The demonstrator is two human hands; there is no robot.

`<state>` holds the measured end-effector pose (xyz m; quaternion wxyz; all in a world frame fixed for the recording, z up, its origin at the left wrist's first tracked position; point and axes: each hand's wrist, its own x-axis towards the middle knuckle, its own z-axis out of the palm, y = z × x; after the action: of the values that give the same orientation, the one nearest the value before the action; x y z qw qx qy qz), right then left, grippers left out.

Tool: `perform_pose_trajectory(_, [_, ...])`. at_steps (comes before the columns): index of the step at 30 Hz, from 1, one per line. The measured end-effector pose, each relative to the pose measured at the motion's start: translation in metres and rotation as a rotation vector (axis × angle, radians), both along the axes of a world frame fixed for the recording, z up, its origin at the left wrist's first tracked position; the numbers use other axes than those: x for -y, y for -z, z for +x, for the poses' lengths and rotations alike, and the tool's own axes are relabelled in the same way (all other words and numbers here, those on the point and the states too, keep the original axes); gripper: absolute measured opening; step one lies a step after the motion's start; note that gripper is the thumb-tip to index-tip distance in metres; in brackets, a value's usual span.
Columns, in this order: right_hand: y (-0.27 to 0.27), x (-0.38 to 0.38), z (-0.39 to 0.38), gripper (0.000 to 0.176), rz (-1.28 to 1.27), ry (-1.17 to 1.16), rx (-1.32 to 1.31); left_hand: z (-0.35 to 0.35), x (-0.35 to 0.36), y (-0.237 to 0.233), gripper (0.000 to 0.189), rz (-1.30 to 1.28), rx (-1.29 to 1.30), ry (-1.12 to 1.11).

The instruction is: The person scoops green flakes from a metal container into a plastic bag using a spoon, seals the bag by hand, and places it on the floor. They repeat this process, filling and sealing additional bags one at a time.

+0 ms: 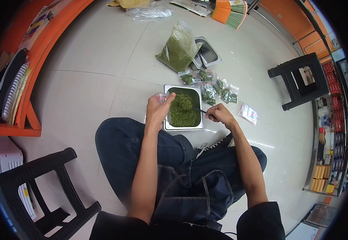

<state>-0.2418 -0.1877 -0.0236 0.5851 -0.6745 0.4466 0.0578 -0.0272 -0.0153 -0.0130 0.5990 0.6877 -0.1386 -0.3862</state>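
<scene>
In front of my crossed legs a steel pan (201,105) stands on the floor, holding dried green herb flakes (183,117). My left hand (158,109) is closed on a small clear zip bag (163,97) at the pan's left rim. From the right, my right hand (220,115) grips the dark handle of a spoon (200,110); its bowl is in the herb and cannot be made out. Several filled zip bags (208,93) lie behind the pan. Beside them a packet of small bags (248,113) rests on the floor.
A large bag of green herb (178,50) leans by a second steel pan (210,51). Black stools stand at left (42,180) and right (300,80). An orange shelf (58,44) is on the left, stocked shelves (334,132) on the right. Clear plastic (152,13) lies at the back.
</scene>
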Motion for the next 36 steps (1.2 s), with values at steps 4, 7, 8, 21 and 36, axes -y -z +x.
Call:
perform_pose_trajectory(4, [0.007, -0.002, -0.001, 0.021, -0.035, 0.01, 0.026, 0.002, 0.001, 0.006, 0.037, 0.005, -0.023, -0.015])
perform_pose_trajectory(7, [0.011, -0.002, 0.0, 0.023, -0.079, -0.027, 0.07, 0.002, 0.002, 0.013, 0.038, 0.011, 0.002, -0.032])
perform_pose_trajectory(8, [0.013, -0.003, 0.0, 0.023, -0.097, -0.026, 0.072, 0.002, 0.002, 0.015, 0.038, 0.011, -0.001, -0.035])
perform_pose_trajectory(21, [0.018, -0.003, -0.001, 0.026, -0.234, -0.021, 0.09, 0.003, 0.003, 0.015, 0.038, 0.011, -0.012, -0.024])
perform_pose_trajectory(36, [0.021, -0.005, 0.0, 0.027, -0.347, -0.042, 0.082, 0.003, 0.003, 0.017, 0.035, 0.032, 0.01, -0.028])
